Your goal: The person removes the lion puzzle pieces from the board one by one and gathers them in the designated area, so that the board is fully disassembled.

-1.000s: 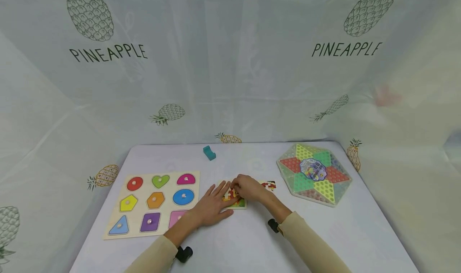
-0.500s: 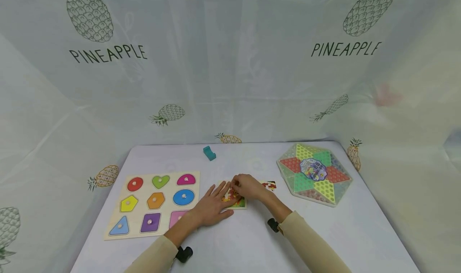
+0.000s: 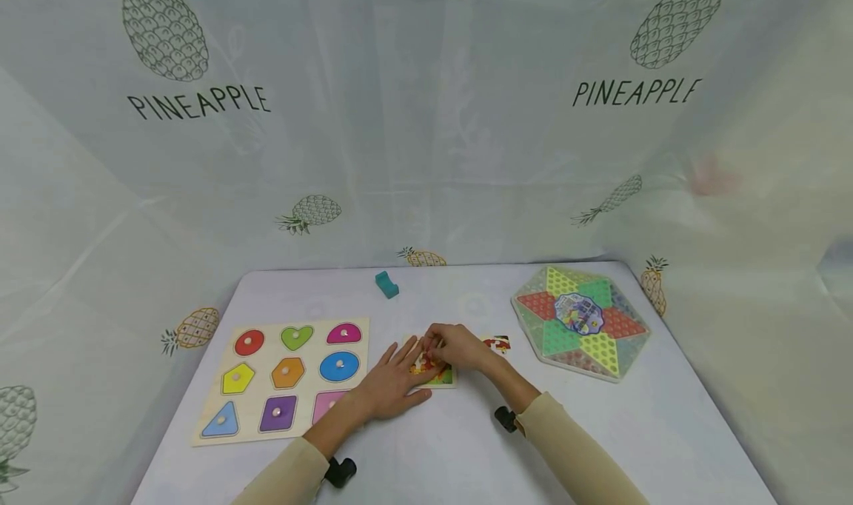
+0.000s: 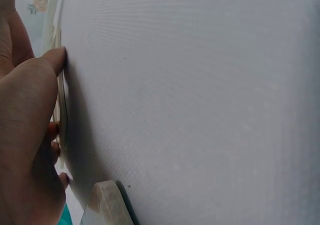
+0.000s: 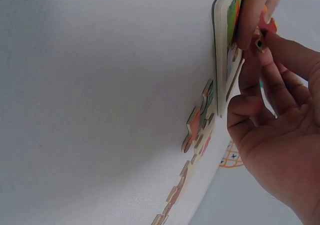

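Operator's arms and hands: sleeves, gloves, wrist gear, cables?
Left sleeve and right sleeve: plain beige, no markings visible, hands left exposed. Left hand and right hand: no gloves. Small black units by both cuffs: left unit, right unit. No cables visible.

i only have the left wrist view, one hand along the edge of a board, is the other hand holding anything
Observer: Yes, the right hand pinches a small puzzle piece between thumb and fingers at the puzzle board.
Operator: ok and any pieces lying off the board
Observer: Yes, loose pieces lie on the white tabletop, to the right of the puzzle board as the person sees it.
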`<state>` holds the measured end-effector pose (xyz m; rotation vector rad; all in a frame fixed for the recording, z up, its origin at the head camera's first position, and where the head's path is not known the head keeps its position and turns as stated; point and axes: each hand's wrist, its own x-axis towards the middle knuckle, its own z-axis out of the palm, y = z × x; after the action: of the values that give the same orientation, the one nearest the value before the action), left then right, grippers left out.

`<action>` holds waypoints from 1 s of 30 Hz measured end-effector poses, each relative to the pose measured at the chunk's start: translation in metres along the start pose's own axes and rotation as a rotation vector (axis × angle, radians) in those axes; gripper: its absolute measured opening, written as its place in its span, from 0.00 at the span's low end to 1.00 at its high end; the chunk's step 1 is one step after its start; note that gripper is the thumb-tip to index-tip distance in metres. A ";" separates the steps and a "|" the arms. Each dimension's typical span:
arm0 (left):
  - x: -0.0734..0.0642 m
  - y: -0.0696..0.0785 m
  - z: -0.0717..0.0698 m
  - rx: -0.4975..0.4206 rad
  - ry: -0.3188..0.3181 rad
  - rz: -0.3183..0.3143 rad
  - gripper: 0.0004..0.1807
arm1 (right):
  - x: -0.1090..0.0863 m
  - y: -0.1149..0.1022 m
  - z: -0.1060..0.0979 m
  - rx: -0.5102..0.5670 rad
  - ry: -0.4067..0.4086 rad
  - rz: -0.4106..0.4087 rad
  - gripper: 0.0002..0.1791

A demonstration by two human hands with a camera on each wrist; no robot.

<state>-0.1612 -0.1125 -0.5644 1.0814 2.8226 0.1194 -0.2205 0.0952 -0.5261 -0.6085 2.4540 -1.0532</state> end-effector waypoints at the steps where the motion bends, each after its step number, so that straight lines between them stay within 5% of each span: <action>1: 0.000 0.000 0.000 -0.001 -0.001 0.001 0.30 | 0.000 0.000 0.000 0.008 0.000 -0.002 0.06; 14: -0.001 0.000 -0.002 -0.001 0.017 0.014 0.31 | -0.006 -0.002 -0.014 0.017 0.074 -0.070 0.06; 30: 0.000 -0.001 0.001 0.012 0.034 0.033 0.31 | -0.041 0.020 -0.053 0.061 0.116 -0.059 0.06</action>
<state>-0.1619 -0.1130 -0.5650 1.1390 2.8397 0.1245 -0.2190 0.1600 -0.5002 -0.6193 2.5059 -1.2140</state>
